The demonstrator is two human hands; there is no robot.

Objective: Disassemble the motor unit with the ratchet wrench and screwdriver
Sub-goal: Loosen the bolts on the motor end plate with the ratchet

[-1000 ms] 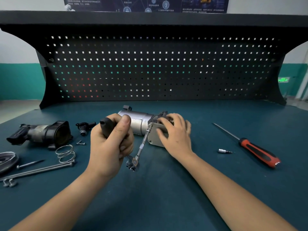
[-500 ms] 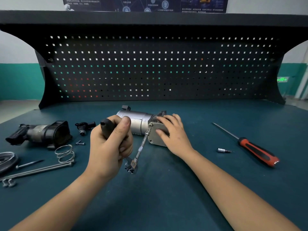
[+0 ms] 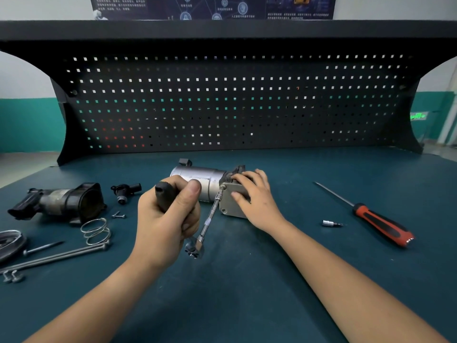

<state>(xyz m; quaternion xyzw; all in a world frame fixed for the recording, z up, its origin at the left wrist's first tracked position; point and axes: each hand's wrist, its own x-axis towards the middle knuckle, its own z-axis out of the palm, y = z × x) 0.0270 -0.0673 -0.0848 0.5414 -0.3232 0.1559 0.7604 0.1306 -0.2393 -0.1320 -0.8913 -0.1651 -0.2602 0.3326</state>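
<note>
The silver motor unit [image 3: 197,177] lies on its side at the middle of the bench, its grey end plate [image 3: 230,203] facing me. My left hand [image 3: 165,219] grips the black handle of the ratchet wrench [image 3: 209,219], whose thin extension reaches up to a bolt at the plate's top left corner. My right hand [image 3: 254,199] rests on the plate and the black part above it, fingers spread and thumb on the plate's face. A red-and-black screwdriver [image 3: 376,219] lies on the mat to the right, apart from both hands.
At the left lie a black housing part [image 3: 61,201], a small black fitting [image 3: 125,190], a coil spring [image 3: 95,230], long bolts [image 3: 57,256] and small screws. A small socket bit [image 3: 331,223] lies left of the screwdriver. A black pegboard [image 3: 222,102] closes the back.
My right hand has slid a little to the left on the end plate. The left hand and the wrench have hardly moved.
</note>
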